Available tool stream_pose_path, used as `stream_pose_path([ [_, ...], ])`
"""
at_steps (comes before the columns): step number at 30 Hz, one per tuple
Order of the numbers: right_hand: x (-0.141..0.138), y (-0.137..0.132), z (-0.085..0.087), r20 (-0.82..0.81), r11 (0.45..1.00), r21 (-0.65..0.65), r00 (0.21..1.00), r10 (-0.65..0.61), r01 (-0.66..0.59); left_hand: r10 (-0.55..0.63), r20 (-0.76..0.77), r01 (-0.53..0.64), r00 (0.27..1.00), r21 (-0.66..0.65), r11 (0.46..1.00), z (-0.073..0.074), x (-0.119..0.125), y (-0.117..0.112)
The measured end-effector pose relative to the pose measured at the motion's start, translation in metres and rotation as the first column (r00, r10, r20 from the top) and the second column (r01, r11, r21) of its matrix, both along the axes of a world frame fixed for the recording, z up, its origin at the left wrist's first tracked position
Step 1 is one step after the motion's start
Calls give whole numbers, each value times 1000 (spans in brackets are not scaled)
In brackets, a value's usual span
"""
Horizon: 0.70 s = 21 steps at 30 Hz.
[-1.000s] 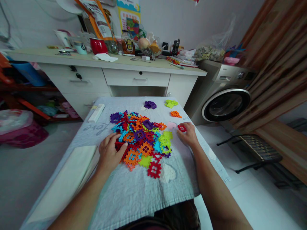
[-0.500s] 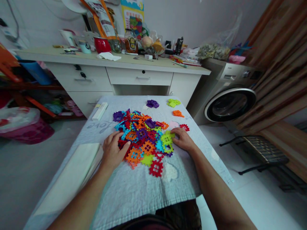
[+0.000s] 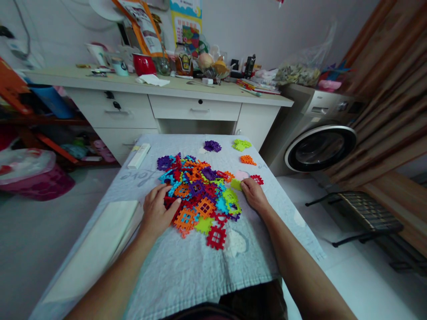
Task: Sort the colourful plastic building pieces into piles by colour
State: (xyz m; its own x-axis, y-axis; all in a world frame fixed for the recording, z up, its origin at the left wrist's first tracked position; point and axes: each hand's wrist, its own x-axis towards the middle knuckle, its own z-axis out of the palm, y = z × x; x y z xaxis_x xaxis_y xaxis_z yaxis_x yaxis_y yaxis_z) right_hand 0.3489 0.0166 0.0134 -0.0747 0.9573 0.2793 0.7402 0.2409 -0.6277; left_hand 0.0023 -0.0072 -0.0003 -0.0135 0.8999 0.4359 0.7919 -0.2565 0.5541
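Centre of a pale blue-white terry cloth [image 3: 187, 275] over a small table: loose heap of bright plastic interlocking window-shaped tiles [image 3: 196, 191] in red, orange, purple, blue and lime. Left hand [image 3: 156, 214] at 8 o'clock of the heap, palm down, fingers spread over the outer tiles; likely a brace against sliding on the soft cloth. Right hand [image 3: 255, 195] at 3 o'clock, fingers drawn together at the edge of a single lime-green flat tile [image 3: 235, 184] just clear of the heap; gripped or merely touched, cannot tell. Just beyond the knuckles, one small red toothed tile [image 3: 256, 179], lying alone. Toward 1 o'clock, well apart from the heap, three small one-colour clusters: orange tiles [image 3: 248, 159], lime-green tiles [image 3: 241, 144], purple tiles [image 3: 212, 146]; apparently grouped by colour, bare cloth between them. Lone red window tile [image 3: 216, 238] at 6 o'clock, just off the heap. Slim white box [image 3: 139, 155] at 10 o'clock near the left edge; long white flat slab [image 3: 96, 244] along the edge at 8 o'clock. Open room: broad bare cloth from 5 to 7 o'clock, only a narrow strip at 3 to 4 o'clock before the drop to the floor. Beyond 12 o'clock, cluttered cream desk with drawers [image 3: 200, 109]; at 2 o'clock, front-loading washing machine [image 3: 320, 146].
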Motion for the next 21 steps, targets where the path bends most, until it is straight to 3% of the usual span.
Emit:
stream_pose_path([
  [6, 4, 3, -4, -82, 996, -49, 994, -75, 71, 62, -7, -62, 998, 14, 998, -2, -1, 2],
  [10, 15, 26, 5, -229, 987, -155, 970, -77, 41, 79, -11, -79, 997, 7, 997, -3, -2, 4],
  [13, 26, 60, 17, -318, 980, -188, 940, -122, 64, 69, -12, -69, 998, -6, 998, -5, -2, 5],
  [17, 37, 119, 31, -412, 967, -162, 877, -249, 198, 51, -14, -52, 999, -16, 999, -8, -2, 8],
  [21, 40, 174, 40, -573, 881, -257, 672, -469, 396, 29, -2, -29, 1000, -18, 999, -10, -4, 10],
])
